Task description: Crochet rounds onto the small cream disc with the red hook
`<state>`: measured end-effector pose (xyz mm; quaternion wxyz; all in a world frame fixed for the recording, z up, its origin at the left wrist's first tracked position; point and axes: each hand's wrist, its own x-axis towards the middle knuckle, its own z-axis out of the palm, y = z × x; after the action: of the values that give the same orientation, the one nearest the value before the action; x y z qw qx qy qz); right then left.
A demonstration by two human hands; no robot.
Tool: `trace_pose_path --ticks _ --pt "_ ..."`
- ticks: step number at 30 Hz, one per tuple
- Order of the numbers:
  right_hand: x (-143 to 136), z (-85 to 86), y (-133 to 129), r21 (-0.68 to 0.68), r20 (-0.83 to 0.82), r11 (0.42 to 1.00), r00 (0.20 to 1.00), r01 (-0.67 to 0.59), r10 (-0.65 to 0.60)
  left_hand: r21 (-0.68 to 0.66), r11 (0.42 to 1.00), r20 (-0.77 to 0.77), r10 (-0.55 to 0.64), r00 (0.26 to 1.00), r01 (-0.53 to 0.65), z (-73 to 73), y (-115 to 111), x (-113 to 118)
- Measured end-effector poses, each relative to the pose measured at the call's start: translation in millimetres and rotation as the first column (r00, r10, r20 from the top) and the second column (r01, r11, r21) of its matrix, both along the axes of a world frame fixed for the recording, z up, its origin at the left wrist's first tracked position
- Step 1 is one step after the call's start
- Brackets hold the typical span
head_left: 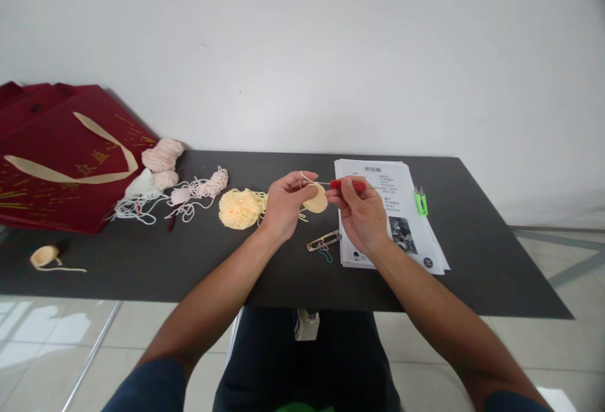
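Note:
Near the middle of the dark table, my left hand (285,204) pinches a round, pale yellow crocheted piece (316,200), with a strand of yarn looped over its fingers. My right hand (359,213) is closed around the red handle of a crochet hook (348,185). The hook's thin metal shaft points left and meets the top of the crocheted piece by my left fingertips. Just left of my left hand lies a ball of yellow yarn (239,208).
Printed sheets (378,210) lie under my right hand, with green snips (420,201) on their right edge. Metal snips (324,241) sit nearer me. Pink yarn (161,155), white yarn (137,194), a red bag (61,160) and a small cream piece (46,256) are left.

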<state>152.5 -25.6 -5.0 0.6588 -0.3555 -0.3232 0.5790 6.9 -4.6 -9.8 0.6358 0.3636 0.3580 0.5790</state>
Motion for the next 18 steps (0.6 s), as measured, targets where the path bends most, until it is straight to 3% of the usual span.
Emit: trace_pose_path --ticks 7,12,15,18 --pt "-2.3 -2.2 0.6 -0.021 -0.003 1.0 1.0 0.021 -0.021 0.048 0.998 -0.043 0.046 0.998 -0.044 0.6 -1.2 3.0" --pt "-5.3 -5.7 -5.9 0.098 0.199 0.987 0.97 0.124 -0.142 0.09 0.992 -0.079 0.09 0.993 -0.082 -0.7 -1.3 2.8" --pt "-6.4 -9.9 -13.9 0.251 0.411 0.956 0.877 0.153 -0.248 0.052 0.996 -0.042 0.081 0.996 -0.079 -2.3 -1.3 2.8" --pt "-6.5 -15.7 -20.2 0.459 0.526 0.876 0.75 0.147 -0.401 -0.028 0.998 0.061 0.049 0.997 -0.048 -0.4 -1.6 2.5"
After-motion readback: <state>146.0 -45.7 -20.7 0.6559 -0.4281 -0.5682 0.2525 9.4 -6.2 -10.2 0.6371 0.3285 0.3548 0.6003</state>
